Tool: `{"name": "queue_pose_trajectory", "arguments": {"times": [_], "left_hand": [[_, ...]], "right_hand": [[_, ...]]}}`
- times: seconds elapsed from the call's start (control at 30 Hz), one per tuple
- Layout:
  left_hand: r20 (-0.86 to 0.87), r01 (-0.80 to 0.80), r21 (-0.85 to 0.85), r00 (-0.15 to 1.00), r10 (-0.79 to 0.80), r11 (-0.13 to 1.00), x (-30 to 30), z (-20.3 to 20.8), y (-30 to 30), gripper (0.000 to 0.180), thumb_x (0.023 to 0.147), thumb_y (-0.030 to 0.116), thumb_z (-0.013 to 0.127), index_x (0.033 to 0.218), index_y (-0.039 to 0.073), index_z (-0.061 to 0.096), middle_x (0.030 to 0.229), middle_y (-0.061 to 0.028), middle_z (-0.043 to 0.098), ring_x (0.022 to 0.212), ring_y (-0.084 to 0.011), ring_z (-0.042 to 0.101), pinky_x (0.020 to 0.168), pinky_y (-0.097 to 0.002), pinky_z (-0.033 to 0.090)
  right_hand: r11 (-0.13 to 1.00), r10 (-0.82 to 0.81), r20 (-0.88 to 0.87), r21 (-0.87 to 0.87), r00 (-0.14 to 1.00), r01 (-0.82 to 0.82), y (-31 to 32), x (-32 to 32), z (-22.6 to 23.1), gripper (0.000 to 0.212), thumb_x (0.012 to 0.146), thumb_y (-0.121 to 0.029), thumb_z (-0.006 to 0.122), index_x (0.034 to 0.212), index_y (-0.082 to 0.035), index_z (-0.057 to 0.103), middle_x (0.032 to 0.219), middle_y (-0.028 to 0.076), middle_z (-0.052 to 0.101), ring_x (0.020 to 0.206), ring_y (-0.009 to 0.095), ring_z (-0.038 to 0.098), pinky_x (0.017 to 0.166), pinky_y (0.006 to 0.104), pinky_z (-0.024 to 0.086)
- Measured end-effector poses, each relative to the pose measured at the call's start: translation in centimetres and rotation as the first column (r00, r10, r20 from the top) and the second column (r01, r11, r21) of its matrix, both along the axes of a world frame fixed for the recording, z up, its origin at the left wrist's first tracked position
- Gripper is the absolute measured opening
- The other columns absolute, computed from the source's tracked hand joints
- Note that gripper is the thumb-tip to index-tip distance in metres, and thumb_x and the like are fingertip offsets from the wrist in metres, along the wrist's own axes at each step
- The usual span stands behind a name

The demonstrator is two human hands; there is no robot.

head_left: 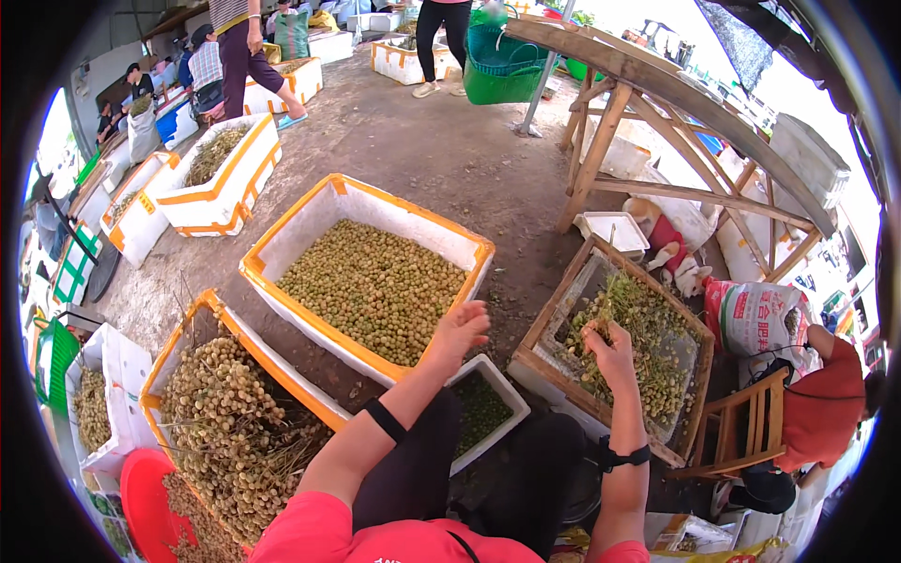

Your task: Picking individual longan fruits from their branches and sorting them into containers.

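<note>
My right hand (612,355) pinches a fruit sprig, a bunch of thin stems (601,324), over a wood-framed mesh tray (530,361). Green twigs and small round fruits (648,375) lie on the mesh. My left hand (457,332) hovers by the right edge of a white foam box with orange-taped rims (282,225); its fingers are curled, and what they hold, if anything, is hidden. Loose tan-green fruits (371,281) fill that box. A smaller white box (511,394) with dark green contents stands between my knees and the tray.
At left, another orange-taped box (225,305) holds fruit clusters on stems (221,403). A red basin (141,493) stands beyond it. A wooden table (648,70), green baskets (507,84) and what looks like a dog in red (668,239) are farther right. Someone sits near a wooden chair (741,427).
</note>
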State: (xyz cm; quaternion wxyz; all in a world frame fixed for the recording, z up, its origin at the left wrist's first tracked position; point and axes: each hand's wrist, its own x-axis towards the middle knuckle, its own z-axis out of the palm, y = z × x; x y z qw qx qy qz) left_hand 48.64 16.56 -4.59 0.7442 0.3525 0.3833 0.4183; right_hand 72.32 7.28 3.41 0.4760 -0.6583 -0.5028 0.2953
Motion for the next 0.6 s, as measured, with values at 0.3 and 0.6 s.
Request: {"name": "queue_pose_trajectory", "arguments": {"times": [0.3,0.6], "left_hand": [[-0.437,0.434,0.682,0.887,-0.148,0.589,7.6,5.5,-1.9,0.031,0.073,0.007,0.060,0.103,0.003,0.055,0.088,-0.0069,0.061,0.073,-0.0085,0.055,0.065,-0.0222,0.045],[-0.037,0.299,0.399,0.950,-0.311,0.867,9.2,3.4,-2.1,0.021,0.078,0.003,0.053,0.097,0.000,0.057,0.084,-0.0025,0.061,0.073,-0.0053,0.053,0.065,-0.0201,0.043]], "right_hand": [[0.990,0.139,0.105,-0.028,0.985,-0.137,-0.8,-0.4,0.0,0.018,0.075,-0.008,0.055,0.090,0.002,0.055,0.077,0.007,0.059,0.070,0.012,0.051,0.063,0.0290,0.041],[0.995,-0.080,0.169,-0.053,0.982,0.090,-1.6,3.2,-4.9,0.022,0.079,-0.014,0.051,0.094,0.002,0.053,0.080,0.011,0.057,0.068,0.016,0.051,0.061,0.0327,0.041]]}}
